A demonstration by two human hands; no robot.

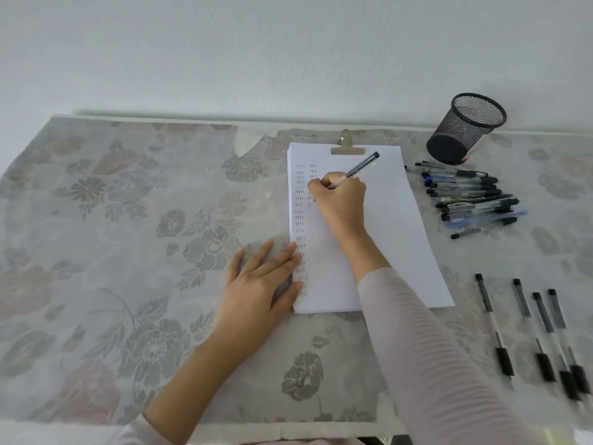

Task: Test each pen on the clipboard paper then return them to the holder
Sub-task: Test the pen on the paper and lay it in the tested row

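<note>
White paper (391,220) lies on a clipboard under a metal clip (347,148), with rows of small handwritten words down its left side. My right hand (340,200) grips a clear black-capped pen (359,168), its tip hidden under my fingers at the second column of words. My left hand (260,284) rests flat, fingers spread, on the paper's lower left edge. A black mesh holder (465,130) stands tilted at the far right. A pile of several pens (471,197) lies to the right of the paper. Several more pens (539,332) lie apart near the right front.
A floral cloth (128,252) covers the table, which ends at a white wall (256,59) behind. The cloth has a torn notch (248,141) near the back edge, left of the clipboard.
</note>
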